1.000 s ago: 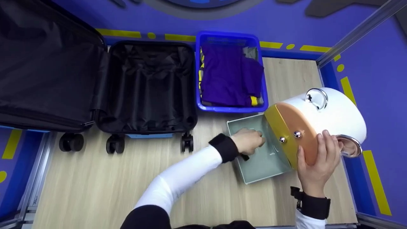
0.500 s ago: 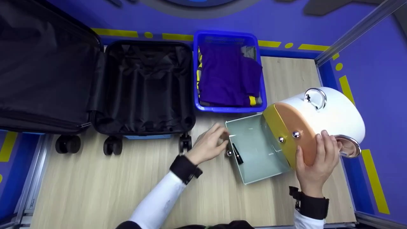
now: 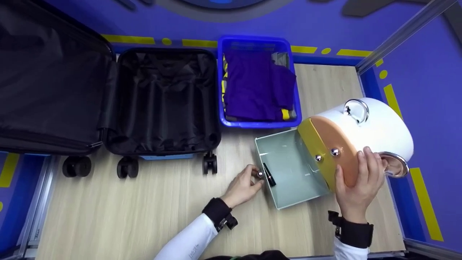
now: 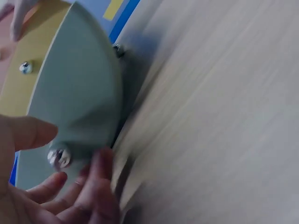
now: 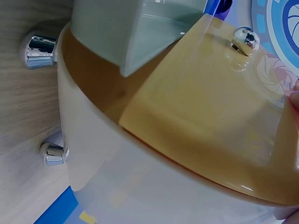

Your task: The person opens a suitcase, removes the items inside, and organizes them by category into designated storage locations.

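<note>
A small rounded cabinet [image 3: 386,126] has a white body, an orange front [image 3: 334,144], a yellow drawer [image 3: 314,151] and a pulled-out pale green drawer [image 3: 296,173]. Inside the green drawer, along its front wall, lies a slim black tube [image 3: 269,175] with a light band. My left hand [image 3: 243,186] is at the silver knob [image 4: 60,157] of that drawer; in the left wrist view the thumb and fingers surround the knob with gaps visible. With fingers extended, my right hand [image 3: 361,184] rests on the orange front and the cabinet's edge.
An open black suitcase [image 3: 164,148] on wheels stands at the left. Beside it, a blue basket [image 3: 260,124] holds folded purple clothing [image 3: 249,86] and other cloth. Blue walls bound the wooden table [image 3: 144,216] at the back and sides.
My left hand has come out of the green drawer, leaving the black tube lying inside, and has moved to the drawer's front knob. The right hand stays on the cabinet.
</note>
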{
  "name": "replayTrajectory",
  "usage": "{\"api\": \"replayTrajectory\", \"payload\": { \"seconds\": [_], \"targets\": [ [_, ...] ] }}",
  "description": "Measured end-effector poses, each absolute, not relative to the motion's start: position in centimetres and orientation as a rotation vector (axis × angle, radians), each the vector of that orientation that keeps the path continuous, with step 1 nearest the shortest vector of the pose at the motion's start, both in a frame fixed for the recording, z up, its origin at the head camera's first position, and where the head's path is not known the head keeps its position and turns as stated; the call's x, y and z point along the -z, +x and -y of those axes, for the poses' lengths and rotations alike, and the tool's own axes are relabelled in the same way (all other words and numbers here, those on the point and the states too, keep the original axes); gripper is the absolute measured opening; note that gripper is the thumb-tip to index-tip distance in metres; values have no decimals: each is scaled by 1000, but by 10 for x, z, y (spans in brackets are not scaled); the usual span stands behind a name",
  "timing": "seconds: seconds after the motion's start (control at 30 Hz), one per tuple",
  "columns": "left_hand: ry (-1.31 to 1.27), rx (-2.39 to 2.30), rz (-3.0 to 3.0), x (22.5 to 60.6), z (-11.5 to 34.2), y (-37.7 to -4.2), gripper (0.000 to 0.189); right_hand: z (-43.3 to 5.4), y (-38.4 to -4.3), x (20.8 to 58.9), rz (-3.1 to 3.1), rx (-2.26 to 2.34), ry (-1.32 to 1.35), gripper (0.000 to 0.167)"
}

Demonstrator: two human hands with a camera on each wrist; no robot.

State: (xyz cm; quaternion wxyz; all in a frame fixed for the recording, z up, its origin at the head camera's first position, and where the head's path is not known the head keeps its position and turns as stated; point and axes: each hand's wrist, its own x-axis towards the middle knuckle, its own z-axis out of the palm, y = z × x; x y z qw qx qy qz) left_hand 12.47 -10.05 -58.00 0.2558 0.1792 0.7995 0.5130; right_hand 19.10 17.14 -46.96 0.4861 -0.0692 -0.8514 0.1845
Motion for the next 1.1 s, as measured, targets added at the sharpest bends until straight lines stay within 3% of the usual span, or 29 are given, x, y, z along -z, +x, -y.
{"api": "replayTrajectory", "payload": {
  "seconds": [0.27, 1.1],
  "targets": [
    [528, -1443, -2195, 577, 83, 130, 17, -172, 192, 469, 2075, -449, -172, 49],
    [603, -1350, -2151, 564, 12, 106, 18, -170, 192, 468, 2075, -446, -161, 50]
  ]
}}
